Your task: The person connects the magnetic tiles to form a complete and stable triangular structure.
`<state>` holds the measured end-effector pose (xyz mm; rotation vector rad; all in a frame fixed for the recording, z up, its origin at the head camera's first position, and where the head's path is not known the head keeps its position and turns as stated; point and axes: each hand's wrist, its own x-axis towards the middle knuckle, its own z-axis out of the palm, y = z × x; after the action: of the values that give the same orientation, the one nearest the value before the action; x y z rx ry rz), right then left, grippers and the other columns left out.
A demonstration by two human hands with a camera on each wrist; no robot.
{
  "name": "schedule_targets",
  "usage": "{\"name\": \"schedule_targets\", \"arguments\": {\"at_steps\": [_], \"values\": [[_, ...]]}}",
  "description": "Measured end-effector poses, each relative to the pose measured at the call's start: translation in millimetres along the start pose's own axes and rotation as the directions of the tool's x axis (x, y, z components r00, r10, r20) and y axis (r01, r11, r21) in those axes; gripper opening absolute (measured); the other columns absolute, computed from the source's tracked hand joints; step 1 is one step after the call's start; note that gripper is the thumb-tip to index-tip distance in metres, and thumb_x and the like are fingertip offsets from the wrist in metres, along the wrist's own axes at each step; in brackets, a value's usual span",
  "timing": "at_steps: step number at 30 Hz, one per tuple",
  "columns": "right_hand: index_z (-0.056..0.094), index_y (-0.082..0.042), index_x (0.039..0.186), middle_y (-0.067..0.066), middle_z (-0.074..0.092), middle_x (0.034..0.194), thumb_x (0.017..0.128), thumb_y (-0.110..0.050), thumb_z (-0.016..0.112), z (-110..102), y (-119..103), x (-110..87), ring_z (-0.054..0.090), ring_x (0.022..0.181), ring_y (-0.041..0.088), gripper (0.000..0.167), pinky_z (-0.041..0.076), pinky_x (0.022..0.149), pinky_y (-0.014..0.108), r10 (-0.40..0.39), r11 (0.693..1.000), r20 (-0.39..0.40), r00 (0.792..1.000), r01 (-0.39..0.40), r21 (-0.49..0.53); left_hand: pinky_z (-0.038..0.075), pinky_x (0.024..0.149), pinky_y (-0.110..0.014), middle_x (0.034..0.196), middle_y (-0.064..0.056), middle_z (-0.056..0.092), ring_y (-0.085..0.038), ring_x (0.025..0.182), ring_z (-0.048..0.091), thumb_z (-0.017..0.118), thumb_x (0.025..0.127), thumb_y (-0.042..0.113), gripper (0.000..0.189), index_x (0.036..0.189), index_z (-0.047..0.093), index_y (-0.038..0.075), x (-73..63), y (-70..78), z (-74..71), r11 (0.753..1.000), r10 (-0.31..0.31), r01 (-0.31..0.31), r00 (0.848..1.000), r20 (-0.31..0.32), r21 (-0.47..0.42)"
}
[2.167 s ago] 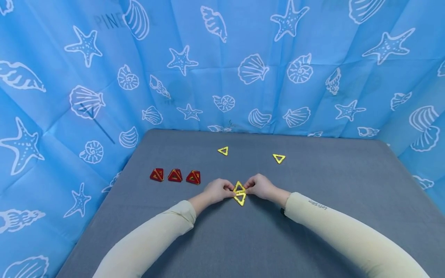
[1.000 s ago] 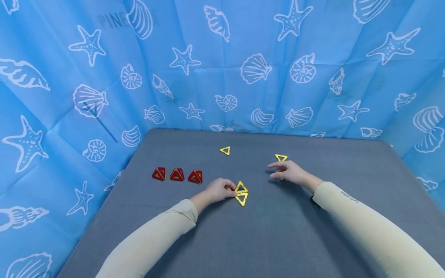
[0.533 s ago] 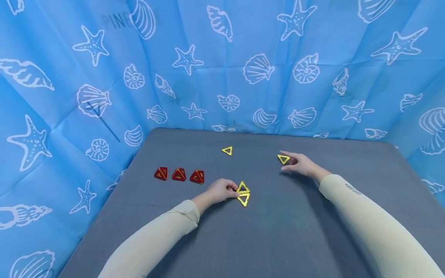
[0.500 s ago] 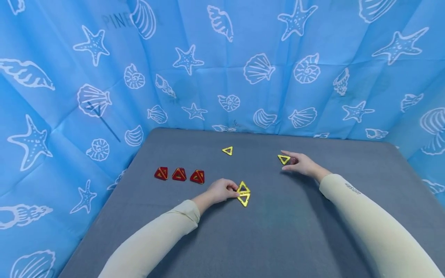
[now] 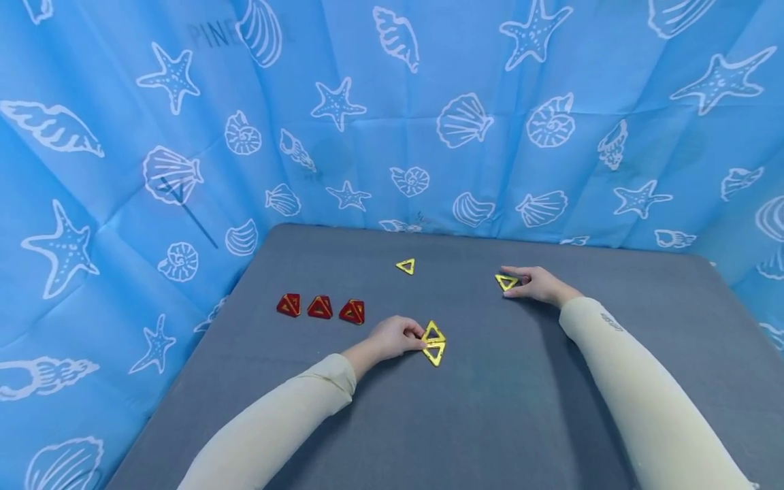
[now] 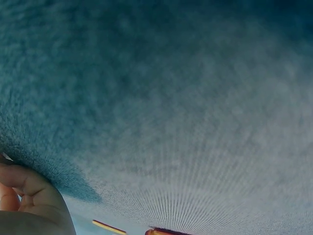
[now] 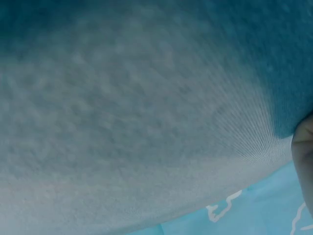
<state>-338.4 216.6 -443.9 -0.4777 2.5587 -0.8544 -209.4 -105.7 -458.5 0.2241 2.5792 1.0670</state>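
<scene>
Two yellow triangular magnetic tiles lie edge to edge as a diamond, an upper tile [image 5: 433, 333] and a lower tile [image 5: 435, 353]. My left hand [image 5: 395, 337] pinches the diamond's left corner, where the two meet. Farther off to the right, my right hand [image 5: 539, 284] has its thumb and index finger at opposite sides of a third yellow triangular tile [image 5: 505, 282]. In the left wrist view only part of the left hand [image 6: 36, 203] shows at the lower left edge. The right wrist view catches a sliver of the right hand [image 7: 304, 156], with its tile out of sight.
One more yellow triangular tile [image 5: 407, 266] lies toward the back of the grey table [image 5: 490, 415]. Left of the left hand sit three small groups of red triangular tiles: a left [image 5: 290, 305], a middle [image 5: 320, 307] and a right group [image 5: 352, 312]. A blue shell-print curtain [image 5: 361, 146] surrounds the table.
My right hand has left the diamond, reached right and away, and closed its fingers on the far right yellow tile. My left hand stays at the diamond. The head view has shifted slightly.
</scene>
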Motion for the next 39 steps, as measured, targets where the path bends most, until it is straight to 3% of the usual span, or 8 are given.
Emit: {"name": "schedule_targets", "arguments": {"at_steps": [6,21,27,29,39], "values": [[0.034,-0.002,0.149,0.037,0.035,0.138,0.091,-0.033,0.07,-2,3,2.3,0.042,0.109,0.04,0.075,0.034,0.094,0.054,0.025,1.0,0.016,1.0,-0.024,-0.019,0.036,0.063,-0.024,0.073,0.006,0.056,-0.008,0.064,0.046,0.074,0.088,0.022,0.014,0.097,0.072,0.011,-1.2,1.2,1.8,1.0,0.004,-0.004,1.0,-0.003,-0.006],[0.045,0.003,0.141,0.036,0.04,0.135,0.09,-0.027,0.071,1,3,4.0,0.044,0.111,0.041,0.065,0.035,0.095,0.056,0.08,0.997,-0.011,0.997,-0.08,0.008,0.036,0.061,-0.024,0.074,0.006,0.056,-0.008,0.065,0.047,0.073,0.089,0.023,0.014,0.097,0.072,0.012,-2.9,3.1,0.4,1.0,-0.015,0.015,1.0,0.013,-0.01],[0.054,0.005,0.129,0.029,0.051,0.113,0.088,-0.029,0.072,0,0,3.5,0.049,0.095,0.036,0.056,0.041,0.081,0.05,0.019,0.995,-0.061,0.998,-0.025,-0.1,0.036,0.062,-0.024,0.073,0.006,0.056,-0.008,0.064,0.047,0.073,0.089,0.023,0.013,0.096,0.072,0.012,-3.0,2.7,-0.8,1.0,0.005,-0.005,1.0,0.004,0.004],[0.055,0.006,0.126,0.027,0.053,0.113,0.088,-0.028,0.071,1,-1,3.6,0.05,0.095,0.035,0.054,0.041,0.082,0.049,-0.007,0.993,-0.072,0.997,-0.001,-0.12,0.036,0.062,-0.024,0.072,0.006,0.056,-0.007,0.064,0.047,0.073,0.089,0.023,0.013,0.096,0.072,0.012,-3.4,1.8,-1.0,1.0,0.013,-0.013,1.0,-0.001,0.017],[0.051,0.013,0.126,0.029,0.055,0.116,0.091,-0.02,0.067,5,0,-8.1,0.052,0.098,0.037,0.05,0.042,0.085,0.05,-0.079,0.997,-0.104,0.991,0.075,-0.036,0.036,0.062,-0.024,0.073,0.006,0.056,-0.008,0.064,0.046,0.073,0.089,0.024,0.015,0.097,0.072,0.012,-3.5,1.1,-2.1,1.0,0.024,-0.023,1.0,-0.002,0.02]]}}
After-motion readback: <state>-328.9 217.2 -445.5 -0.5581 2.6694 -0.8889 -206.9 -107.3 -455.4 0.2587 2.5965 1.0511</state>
